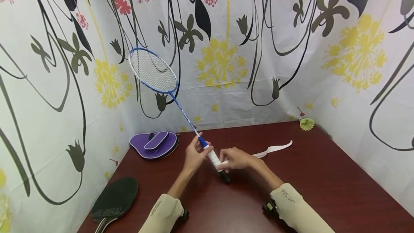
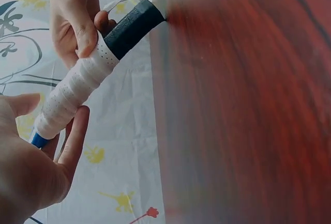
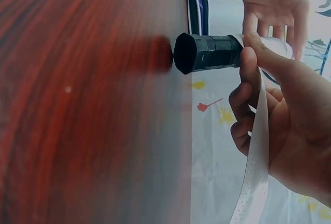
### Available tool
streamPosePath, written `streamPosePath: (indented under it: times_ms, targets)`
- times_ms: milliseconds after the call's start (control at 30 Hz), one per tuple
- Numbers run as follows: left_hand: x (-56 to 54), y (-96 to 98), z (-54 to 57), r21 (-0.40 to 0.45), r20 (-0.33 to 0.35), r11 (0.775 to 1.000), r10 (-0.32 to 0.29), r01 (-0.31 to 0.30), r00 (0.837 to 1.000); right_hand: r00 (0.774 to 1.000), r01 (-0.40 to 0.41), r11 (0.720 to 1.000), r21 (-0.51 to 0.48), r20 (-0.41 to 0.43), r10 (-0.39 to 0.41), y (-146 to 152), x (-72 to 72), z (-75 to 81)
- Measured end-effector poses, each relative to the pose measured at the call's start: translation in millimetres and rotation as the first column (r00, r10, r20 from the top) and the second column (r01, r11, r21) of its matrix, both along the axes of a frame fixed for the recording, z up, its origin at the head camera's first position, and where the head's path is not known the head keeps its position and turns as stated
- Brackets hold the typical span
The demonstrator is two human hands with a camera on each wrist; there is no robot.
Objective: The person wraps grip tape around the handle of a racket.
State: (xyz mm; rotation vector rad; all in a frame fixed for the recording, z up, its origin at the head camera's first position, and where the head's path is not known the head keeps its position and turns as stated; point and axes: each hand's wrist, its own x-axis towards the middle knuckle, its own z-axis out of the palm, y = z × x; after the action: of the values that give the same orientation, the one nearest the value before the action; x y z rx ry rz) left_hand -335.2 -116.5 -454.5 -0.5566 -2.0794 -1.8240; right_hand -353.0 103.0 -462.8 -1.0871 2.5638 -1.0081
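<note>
A blue and white badminton racket (image 1: 185, 115) slants up to the left, its strung head raised in front of the curtain. My left hand (image 1: 194, 155) holds the upper part of its handle, just below the blue cone. White perforated grip tape (image 2: 67, 97) is wound round most of the handle; the black butt end (image 3: 207, 53) is bare. With thumb and forefinger my right hand (image 1: 237, 158) pinches the tape against the handle, where white meets black. From that hand the loose tape (image 3: 253, 182) trails away, and its far end lies on the table to the right.
On the dark red table (image 1: 323, 175) a purple paddle case (image 1: 139, 143) lies at the back left. A black table tennis paddle (image 1: 116, 197) is at the front left. At the back right corner sits a yellow shuttlecock (image 1: 306, 124). A flowered curtain (image 1: 258, 110) surrounds the table.
</note>
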Motion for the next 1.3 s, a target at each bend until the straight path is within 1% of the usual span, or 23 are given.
streamPosePath:
  times_ms: [67,133,200,367,567,667,900,1067,1200,1300]
  targets:
    - [7.9,1.2,6.1,0.006,0.009,1.0,0.003,-0.003,1.0,1.0,0.009,1.0,0.01,-0.016,-0.009,-0.4,-0.2,-1.0]
    - [14.6,1.6,10.7,0.016,0.003,1.0,-0.002,0.002,1.0,0.999,0.022,1.0,0.016,-0.032,-0.021,-1.0,-0.6,-2.1]
    - [15.4,1.7,10.9,0.022,0.01,1.0,-0.009,0.009,1.0,0.999,0.031,0.999,0.019,-0.044,-0.03,-1.5,-0.7,-2.6]
    - [13.7,1.6,10.6,0.028,0.016,0.999,-0.026,0.025,1.0,1.0,0.011,1.0,0.008,-0.023,-0.011,-0.7,0.4,-0.2]
    - [10.9,-0.4,8.9,0.047,0.037,0.998,-0.034,0.032,0.999,0.995,-0.076,0.996,-0.052,0.057,0.079,4.9,-1.2,4.0]
    - [10.0,-2.2,9.3,0.059,0.043,0.997,-0.041,0.039,0.998,0.993,-0.099,0.993,-0.061,0.064,0.103,9.0,-3.9,4.5]
    - [7.2,-6.3,12.1,0.039,0.032,0.997,-0.063,0.061,0.998,0.995,-0.098,0.995,-0.029,0.0,0.098,15.4,-9.4,4.0]
    - [5.6,-9.1,13.9,0.036,0.021,0.996,-0.082,0.081,0.996,0.997,-0.067,0.998,-0.015,-0.04,0.067,12.5,-9.4,3.9]
    - [4.8,-10.3,13.5,0.006,0.003,0.995,-0.098,0.098,0.995,0.999,-0.037,0.999,-0.005,-0.034,0.037,10.3,-9.0,1.6]
    - [5.1,-11.2,13.4,-0.011,0.004,0.994,-0.111,0.111,0.994,0.999,-0.043,0.999,0.003,-0.024,0.043,8.8,-8.5,0.2]
